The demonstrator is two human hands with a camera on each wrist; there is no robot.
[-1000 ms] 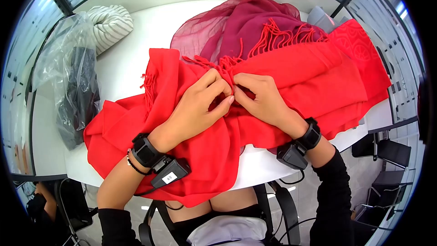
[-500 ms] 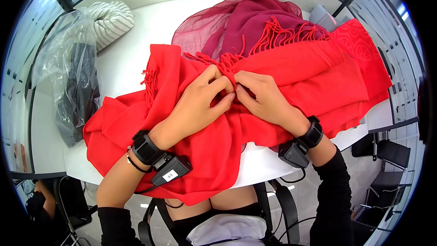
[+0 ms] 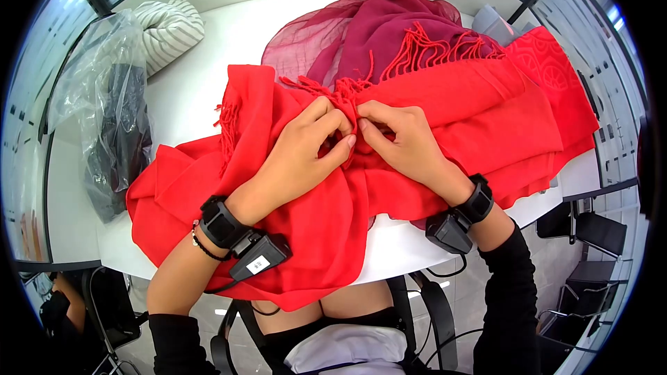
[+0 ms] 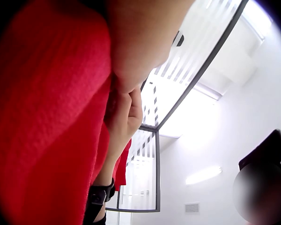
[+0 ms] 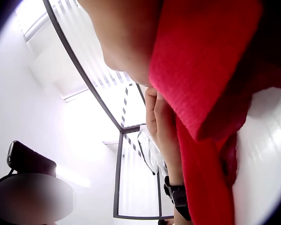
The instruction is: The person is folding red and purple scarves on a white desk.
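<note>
A large red scarf (image 3: pixel 306 215) with fringes lies in folds across the table. Near its middle, the left hand (image 3: pixel 300 149) pinches the gathered cloth between curled fingers and thumb. Close beside it on the right, the right hand (image 3: pixel 406 142) pinches the same bunch. Red fringe (image 3: pixel 351 87) sticks up just beyond the fingertips. In the left wrist view, red cloth (image 4: pixel 47 103) covers the left side and the right hand (image 4: pixel 124 122) shows behind. The right wrist view has red cloth (image 5: pixel 201 61) hanging near the left hand (image 5: pixel 161 122); the fingertips are hidden there.
A sheer maroon scarf (image 3: pixel 389 28) lies behind the red one. On the left are a clear plastic bag (image 3: pixel 104 118) with dark contents and a striped roll of cloth (image 3: pixel 167 31). A grey object (image 3: pixel 492 26) stands at the back right. Partitions edge the white table (image 3: pixel 392 257).
Both hands keep hold of the gathered cloth and have shifted only slightly. The right hand's fingers have moved a little up, and the left thumb has shifted slightly.
</note>
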